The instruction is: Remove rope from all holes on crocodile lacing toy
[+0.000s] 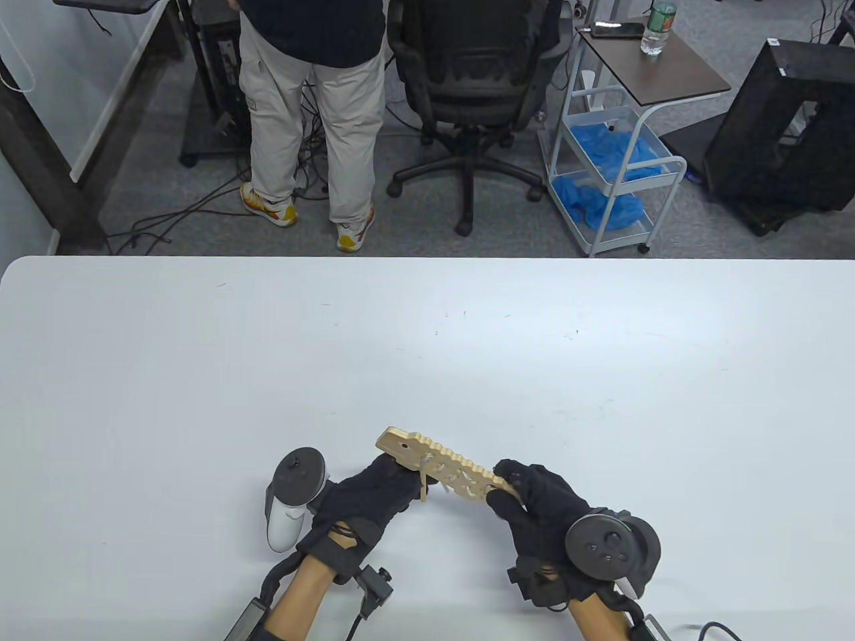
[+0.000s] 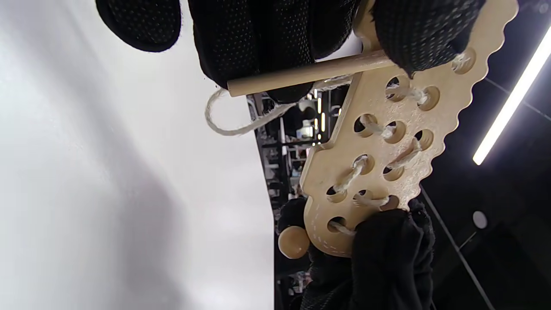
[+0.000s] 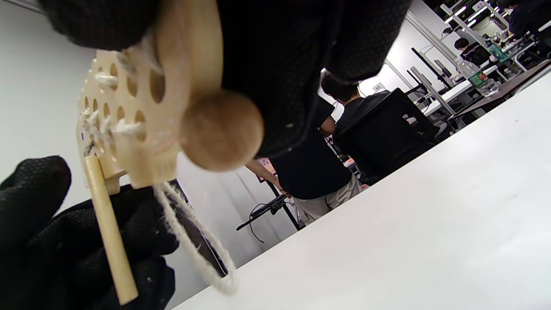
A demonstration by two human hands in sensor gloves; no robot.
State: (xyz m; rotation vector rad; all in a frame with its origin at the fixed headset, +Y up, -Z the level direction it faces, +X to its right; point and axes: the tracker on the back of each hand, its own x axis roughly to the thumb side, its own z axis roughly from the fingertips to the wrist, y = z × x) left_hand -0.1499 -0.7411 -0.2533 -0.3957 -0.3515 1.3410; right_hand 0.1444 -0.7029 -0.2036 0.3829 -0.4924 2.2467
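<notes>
I see the white worktop (image 1: 427, 347) filling the lower part of the table view, with both hands low in the frame, just right of centre. Between them, held above the worktop, is the flat pale wooden crocodile lacing board with a scalloped edge (image 1: 441, 461).

My left hand (image 1: 364, 497) grips one end of the board and also pinches the slim wooden lacing dowel (image 2: 308, 74) against it; its fingers (image 2: 254, 38) are curled, clamped on dowel and board. My right hand (image 1: 544, 511) holds the opposite end, fingers (image 3: 292, 56) wrapped round the board beside the round wooden stopper bead (image 3: 221, 130).

Progress, as I judge it: early. In the left wrist view the off-white twisted rope (image 2: 374, 128) crosses between most of the holes in the middle and lower part of that frame. Only a short free loop (image 2: 224, 125) hangs from the dowel at upper centre, so few holes, if any, are cleared. One hole near the upper right looks empty; I cannot tell for certain.

Remaining: draw the dowel and rope back through each laced hole in turn until the bead end is reached.
</notes>
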